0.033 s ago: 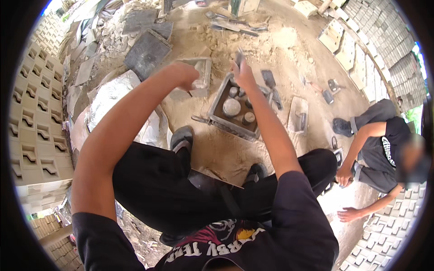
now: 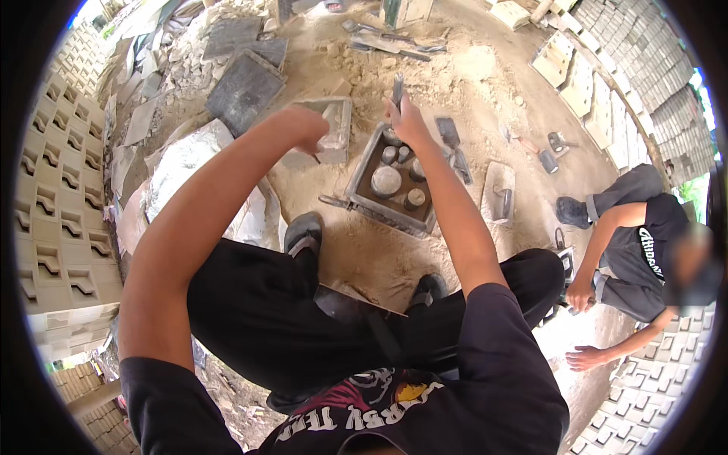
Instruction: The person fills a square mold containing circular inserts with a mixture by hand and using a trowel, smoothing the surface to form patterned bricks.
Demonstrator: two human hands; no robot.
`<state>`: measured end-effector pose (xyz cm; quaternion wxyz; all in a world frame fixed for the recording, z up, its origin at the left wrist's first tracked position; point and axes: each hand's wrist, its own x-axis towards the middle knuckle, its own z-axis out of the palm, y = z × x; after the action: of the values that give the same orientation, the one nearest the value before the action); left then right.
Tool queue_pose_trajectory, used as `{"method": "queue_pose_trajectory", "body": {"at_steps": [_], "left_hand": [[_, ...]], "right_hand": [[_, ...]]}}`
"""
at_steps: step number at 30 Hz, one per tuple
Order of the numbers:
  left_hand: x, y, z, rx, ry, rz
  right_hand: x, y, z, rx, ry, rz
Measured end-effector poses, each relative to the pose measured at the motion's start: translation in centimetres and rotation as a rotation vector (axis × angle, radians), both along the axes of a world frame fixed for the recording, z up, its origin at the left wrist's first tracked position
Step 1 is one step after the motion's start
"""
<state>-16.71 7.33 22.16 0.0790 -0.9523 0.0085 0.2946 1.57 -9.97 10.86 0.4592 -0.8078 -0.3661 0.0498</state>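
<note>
My left hand (image 2: 305,127) is closed, and a thin dark rod (image 2: 316,158) pokes out below its fingers. It hovers over the near part of a shallow grey tray (image 2: 345,129). My right hand (image 2: 409,123) grips a narrow grey metal tool (image 2: 398,86) that points up and away from me; its exact kind is unclear. Below that hand a rectangular grey moulding box (image 2: 390,218) stands on the sandy ground, with a handle at its near left corner. Several round grey cylinders (image 2: 386,181) of different sizes stand inside; my right forearm hides part of its right side.
Right of the box lie a dark trowel (image 2: 447,131) and a small tray (image 2: 498,193). Further tools (image 2: 390,43) lie on the far ground. A white sack (image 2: 189,159) and dark slabs (image 2: 244,91) are at left. A co-worker (image 2: 629,243) crouches at right.
The tool in my right hand has swung slightly to stand more upright, and that hand has shifted a little left. My left hand stays almost where it was.
</note>
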Motion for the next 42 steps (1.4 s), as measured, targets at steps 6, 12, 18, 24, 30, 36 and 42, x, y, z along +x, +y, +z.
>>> {"method": "queue_pose_trajectory", "body": {"at_steps": [6,12,18,24,30,36,42], "left_hand": [[0.3,-0.1,0.0,-0.061,-0.027,-0.023],[1.1,-2.0,0.5,-0.030,-0.036,-0.009],[2.8,-3.4,0.7,-0.059,-0.063,-0.119],[3.7,-4.4,0.7,-0.071,-0.062,-0.125],[3.2,-5.8,1.2,-0.010,-0.042,-0.113],[3.8,-5.4,1.6,-0.104,-0.071,-0.160],[3.8,-5.9,1.8,-0.047,-0.077,-0.128]], "right_hand": [[1.2,-2.4,0.3,0.221,0.014,0.064],[1.8,-3.5,-0.1,0.418,0.040,0.037],[2.7,-5.4,-0.4,0.286,-0.010,0.039],[3.7,-7.6,1.2,0.173,-0.057,0.057],[3.1,-9.9,0.6,-0.129,0.024,0.010],[5.0,-10.0,-1.7,0.103,0.026,-0.154],[5.4,-10.8,-1.3,0.377,-0.011,-0.189]]}}
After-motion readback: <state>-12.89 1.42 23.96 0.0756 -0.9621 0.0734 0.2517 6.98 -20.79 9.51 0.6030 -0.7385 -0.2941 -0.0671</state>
